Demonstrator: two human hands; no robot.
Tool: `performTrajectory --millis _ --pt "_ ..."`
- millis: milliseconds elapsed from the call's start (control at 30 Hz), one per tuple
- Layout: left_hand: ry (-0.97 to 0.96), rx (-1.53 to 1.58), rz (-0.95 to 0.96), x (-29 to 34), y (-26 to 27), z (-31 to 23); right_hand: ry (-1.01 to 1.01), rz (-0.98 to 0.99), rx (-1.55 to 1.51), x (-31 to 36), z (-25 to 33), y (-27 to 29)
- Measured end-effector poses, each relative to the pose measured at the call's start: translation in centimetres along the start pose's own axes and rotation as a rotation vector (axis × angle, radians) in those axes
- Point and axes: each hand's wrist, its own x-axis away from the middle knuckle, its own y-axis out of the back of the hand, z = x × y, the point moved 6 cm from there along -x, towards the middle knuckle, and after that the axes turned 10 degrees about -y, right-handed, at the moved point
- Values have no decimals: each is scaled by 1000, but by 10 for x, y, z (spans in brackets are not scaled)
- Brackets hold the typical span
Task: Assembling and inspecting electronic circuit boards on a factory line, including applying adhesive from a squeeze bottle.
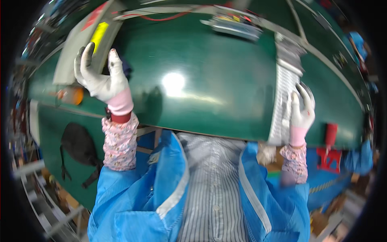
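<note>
My left hand (98,78), in a white glove with grey fingertips, is raised over the left of the green table (209,109). Its fingers are spread and hold nothing. Close by it is a long pale grey box-like thing (72,54) with a yellow patch (99,34) and a red patch at its far end. My right hand (303,111), gloved alike, is over the right edge of a long white ribbed strip (281,101). Its fingers are stretched out and slightly bent. Whether they touch the strip I cannot tell.
A grey tray (236,30) with small coloured parts stands at the back. An orange roll-like thing (74,95) lies at the left, and a red cylinder (331,134) at the right front edge. A black bag-like thing (78,143) rests on the green surface at the lower left.
</note>
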Motion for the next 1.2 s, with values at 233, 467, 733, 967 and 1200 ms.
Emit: performTrajectory --millis 233,467,733,967,1200 --pt "312 780 653 94 -117 -162 -267 -106 453 44 -121 82" --pt "496 1302 1516 165 -144 -311 -852 33 203 97 -148 91" --pt "628 1399 1864 177 -140 -374 -977 -65 -749 98 -154 89" --pt "1083 1896 1160 194 -149 -412 -990 28 -849 96 -148 93" --pt "1154 1760 1427 192 -151 -408 -120 -77 157 65 -102 101"
